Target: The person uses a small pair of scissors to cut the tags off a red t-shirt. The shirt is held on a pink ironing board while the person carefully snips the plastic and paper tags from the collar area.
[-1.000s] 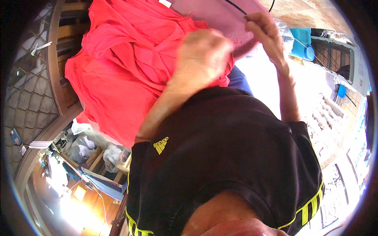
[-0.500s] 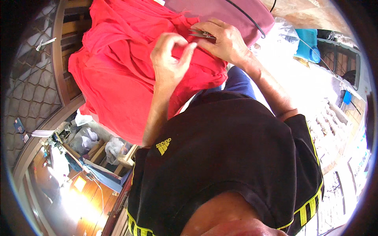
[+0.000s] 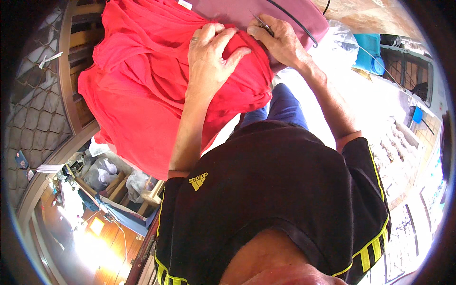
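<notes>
A large red cloth (image 3: 137, 95) lies heaped and wrinkled in front of me, over the near side of a mauve padded surface (image 3: 232, 10). My left hand (image 3: 209, 61) rests on the cloth near its far edge, fingers stretched forward and thumb spread away. A ring shows on one finger. Just to the right, my right hand (image 3: 284, 42) grips small metal thread snips (image 3: 263, 23), their thin tips pointing up and left over the mauve surface. The handle is mostly hidden in my fingers.
A black cord (image 3: 295, 20) crosses the mauve surface. Far right stand a clear plastic bag (image 3: 343, 42) and a blue container (image 3: 368, 52). Lower left, plastic bags (image 3: 100, 173) sit in a wooden compartment beside a metal lattice (image 3: 40, 104).
My left hand has gone from a raised pinch to lying on the cloth with its fingers extended. My right hand has moved slightly right, and the snips' tips have swung upward, away from the cloth.
</notes>
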Tool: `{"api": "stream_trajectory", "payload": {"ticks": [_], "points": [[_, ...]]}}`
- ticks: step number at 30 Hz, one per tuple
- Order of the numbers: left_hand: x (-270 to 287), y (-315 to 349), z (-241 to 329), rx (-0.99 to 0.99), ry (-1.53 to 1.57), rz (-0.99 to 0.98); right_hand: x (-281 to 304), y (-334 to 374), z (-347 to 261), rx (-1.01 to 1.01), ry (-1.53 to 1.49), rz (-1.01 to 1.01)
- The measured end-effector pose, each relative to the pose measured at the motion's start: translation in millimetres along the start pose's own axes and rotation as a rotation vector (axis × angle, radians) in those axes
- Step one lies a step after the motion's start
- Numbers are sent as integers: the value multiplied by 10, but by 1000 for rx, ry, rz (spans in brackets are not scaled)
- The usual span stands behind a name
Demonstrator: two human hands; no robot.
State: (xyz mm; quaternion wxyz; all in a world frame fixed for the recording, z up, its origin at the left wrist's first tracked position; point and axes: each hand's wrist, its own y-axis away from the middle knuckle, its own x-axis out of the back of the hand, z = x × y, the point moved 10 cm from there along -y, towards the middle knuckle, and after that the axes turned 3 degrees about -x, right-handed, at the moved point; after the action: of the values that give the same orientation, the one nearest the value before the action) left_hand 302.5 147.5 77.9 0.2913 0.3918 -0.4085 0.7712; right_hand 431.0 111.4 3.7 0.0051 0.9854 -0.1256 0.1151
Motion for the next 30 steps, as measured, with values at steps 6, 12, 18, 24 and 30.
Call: {"api": "stream_trajectory", "payload": {"ticks": [6,12,18,24,30], "points": [[-87,-74,-154,106,107,-22,61,14,-81,48,2,10],[-54,-63,-397,275,400,-17,56,175,-205,224,109,-66],[-51,-62,-360,230,392,-46,-144,109,-277,225,321,-148],[-22,-69,-313,190,387,2,-194,8,-296,195,445,-163],[-5,-90,-350,136,345,31,-148,47,-482,274,538,-151]]}}
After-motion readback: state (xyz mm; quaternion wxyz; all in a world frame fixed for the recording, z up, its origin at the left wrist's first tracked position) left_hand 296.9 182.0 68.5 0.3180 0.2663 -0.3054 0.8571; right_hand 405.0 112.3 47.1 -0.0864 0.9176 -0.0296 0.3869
